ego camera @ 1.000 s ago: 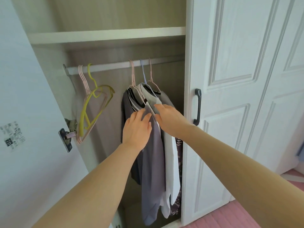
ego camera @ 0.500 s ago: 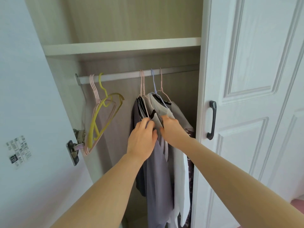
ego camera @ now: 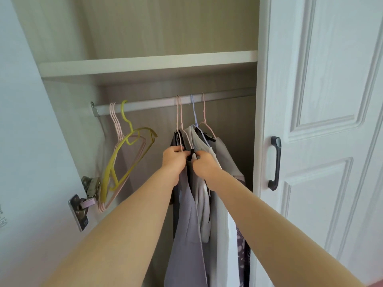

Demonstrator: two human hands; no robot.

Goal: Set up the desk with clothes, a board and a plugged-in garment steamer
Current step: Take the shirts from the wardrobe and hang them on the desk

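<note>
Clothes [ego camera: 192,214]: several garments hang close together on thin wire hangers from the rail of an open wardrobe, right of centre. A lavender-grey one is nearest, a pale grey and a white one sit just to its right, and a dark patterned one shows at the far right edge.
Left hand [ego camera: 173,160]: reaches up into the garments near their shoulders, fingers curled closed around the dark fabric and the lower part of a pink hanger.
Right hand [ego camera: 204,162]: just beside the left, almost touching it, fingers pinched shut on the dark edge of fabric between the two hands.
Rail [ego camera: 149,105]: a pale bar runs left to right under a white shelf [ego camera: 145,63].
Empty hangers [ego camera: 126,154]: a yellow one and several pink ones hang in a bunch at the left end of the rail, well apart from the clothes.
Wardrobe doors: the left door [ego camera: 31,141] stands open, with a metal hinge [ego camera: 83,201] at its inner edge; the right door [ego camera: 331,121] is closed, white and panelled, with a dark handle [ego camera: 275,162].
Arms: both bare forearms stretch from the near bottom corners up toward the clothes.
</note>
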